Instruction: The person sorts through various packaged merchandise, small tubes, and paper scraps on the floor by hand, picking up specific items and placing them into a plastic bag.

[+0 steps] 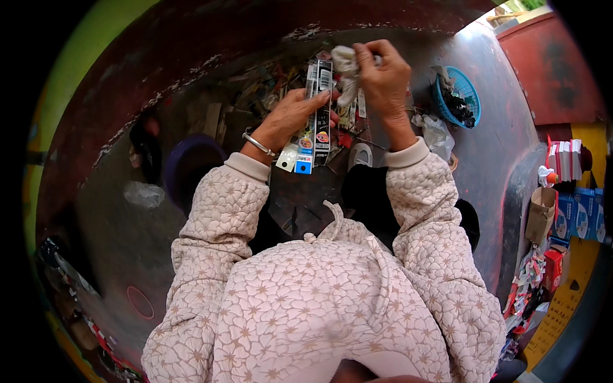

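Note:
In my left hand point(295, 118) is a long, narrow package point(324, 121) with black, white and blue printed panels and a clear part, held upright with the thumb across its front. A silver bangle circles that wrist. My right hand point(386, 70) pinches a crumpled whitish cloth point(345, 67) close beside the package's upper end. Whether the cloth touches the package I cannot tell. Beneath both hands lies a heap of mixed small packets and scraps point(262, 86), partly hidden by my hands.
A blue plastic basket point(472, 96) with dark stuff inside stands at right, beside a clear plastic bag point(437, 134). Left of me are a purple tub point(191, 163) and another plastic bag point(143, 194). Boxes point(571, 217) and piled packets point(530, 281) line the right side. A dark red wall point(191, 45) runs behind.

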Motion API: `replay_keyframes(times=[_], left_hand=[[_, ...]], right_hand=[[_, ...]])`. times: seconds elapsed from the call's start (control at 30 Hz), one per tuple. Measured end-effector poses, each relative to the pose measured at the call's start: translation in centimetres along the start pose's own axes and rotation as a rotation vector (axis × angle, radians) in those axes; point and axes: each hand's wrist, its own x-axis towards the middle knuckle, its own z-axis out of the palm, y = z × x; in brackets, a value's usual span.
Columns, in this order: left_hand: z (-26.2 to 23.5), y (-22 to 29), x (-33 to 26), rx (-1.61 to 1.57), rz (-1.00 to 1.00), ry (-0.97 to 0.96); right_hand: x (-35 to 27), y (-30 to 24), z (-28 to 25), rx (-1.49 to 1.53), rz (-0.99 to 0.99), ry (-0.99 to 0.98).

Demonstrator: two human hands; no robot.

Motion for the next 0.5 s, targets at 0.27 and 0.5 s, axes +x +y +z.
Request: replay_keyframes(times=[0.27,0.5], left_hand=[[-0.7,0.2,0.3,-0.229,0.055,0.143],[-2.3,-2.6,2.3,-0.517,0.086,0.195]], right_hand=[[-1.1,-3.2,-0.1,0.218,0.034,0.093],[-4.8,-2.3,3.9,-0.166,-0.150,-0.388]])
